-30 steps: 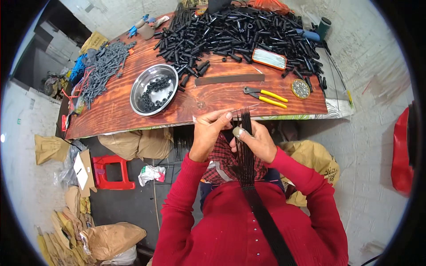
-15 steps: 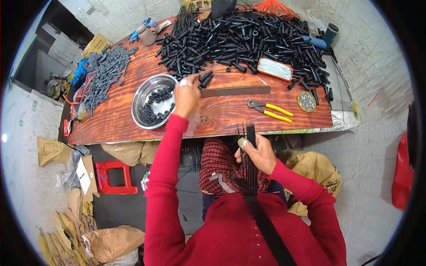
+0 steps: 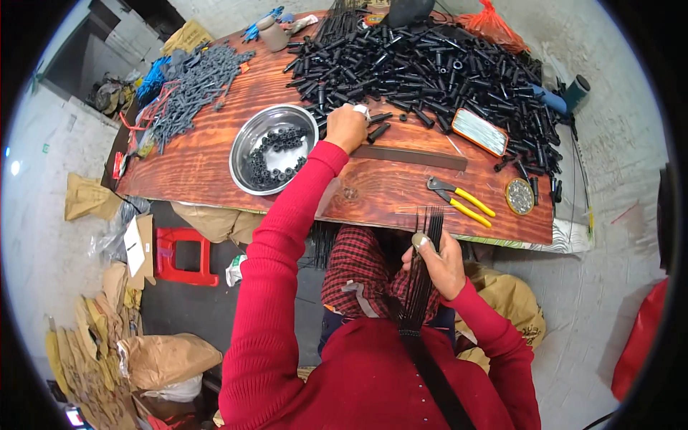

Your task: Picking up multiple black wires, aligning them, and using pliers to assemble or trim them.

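Note:
My left hand (image 3: 346,129) is over the near edge of a large pile of black tubular parts (image 3: 408,68), just right of a steel bowl. Its fingers are curled and closed, a white wrap shows on one digit, and what they hold is hidden. Small black rings (image 3: 276,175) lie inside the steel bowl (image 3: 239,149). Closer to my body, my right hand (image 3: 444,266) is closed round a bundle of thin black rods (image 3: 417,301). The rods stand up from a black strap (image 3: 437,373) on my front; a covering shows on the thumb.
Between bowl and pliers (image 3: 462,202) lies a dark flat bar (image 3: 412,155). A tin of small metal bits (image 3: 519,196) and an orange-rimmed tray (image 3: 480,132) sit to the right. Grey parts (image 3: 193,100) are heaped at the left. A red stool (image 3: 208,254) stands on the floor.
My left hand has shifted a little right and farther out over the black tubular parts. My right hand keeps its hold on the rods. The whole view has turned slightly.

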Tool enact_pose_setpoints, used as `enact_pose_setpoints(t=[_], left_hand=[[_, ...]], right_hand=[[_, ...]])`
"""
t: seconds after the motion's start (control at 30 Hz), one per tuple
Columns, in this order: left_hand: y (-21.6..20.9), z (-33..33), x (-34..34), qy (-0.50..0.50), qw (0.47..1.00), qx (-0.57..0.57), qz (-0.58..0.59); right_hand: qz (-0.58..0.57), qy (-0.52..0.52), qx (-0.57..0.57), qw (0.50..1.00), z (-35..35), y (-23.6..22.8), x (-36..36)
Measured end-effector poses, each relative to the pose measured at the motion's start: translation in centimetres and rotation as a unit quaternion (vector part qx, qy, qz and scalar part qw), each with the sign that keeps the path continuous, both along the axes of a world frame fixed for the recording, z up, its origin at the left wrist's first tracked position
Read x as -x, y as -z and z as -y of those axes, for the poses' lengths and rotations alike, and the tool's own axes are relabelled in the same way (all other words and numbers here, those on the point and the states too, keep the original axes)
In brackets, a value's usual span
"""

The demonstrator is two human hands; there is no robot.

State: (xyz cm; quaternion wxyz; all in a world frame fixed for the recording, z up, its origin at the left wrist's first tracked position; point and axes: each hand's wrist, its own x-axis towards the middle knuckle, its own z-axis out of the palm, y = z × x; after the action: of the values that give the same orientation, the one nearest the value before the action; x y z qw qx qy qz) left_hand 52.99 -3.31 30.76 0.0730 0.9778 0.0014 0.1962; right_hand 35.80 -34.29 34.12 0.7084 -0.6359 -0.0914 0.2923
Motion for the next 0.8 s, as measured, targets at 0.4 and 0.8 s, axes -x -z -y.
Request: enact_pose_setpoints(t=[0.4, 0.8], left_hand=[[-4.5, -11.6, 6.8, -0.074, 0.996, -0.009, 0.042], [-2.2, 0.1, -0.4, 0.093, 0.987, 0.125, -0.04]], right_hand=[[-0.007, -0.01, -0.027, 1.0, -0.5, -0.7, 0.2], [0.012, -0.003, -0.017, 1.0, 0.0, -0.6, 0.5]])
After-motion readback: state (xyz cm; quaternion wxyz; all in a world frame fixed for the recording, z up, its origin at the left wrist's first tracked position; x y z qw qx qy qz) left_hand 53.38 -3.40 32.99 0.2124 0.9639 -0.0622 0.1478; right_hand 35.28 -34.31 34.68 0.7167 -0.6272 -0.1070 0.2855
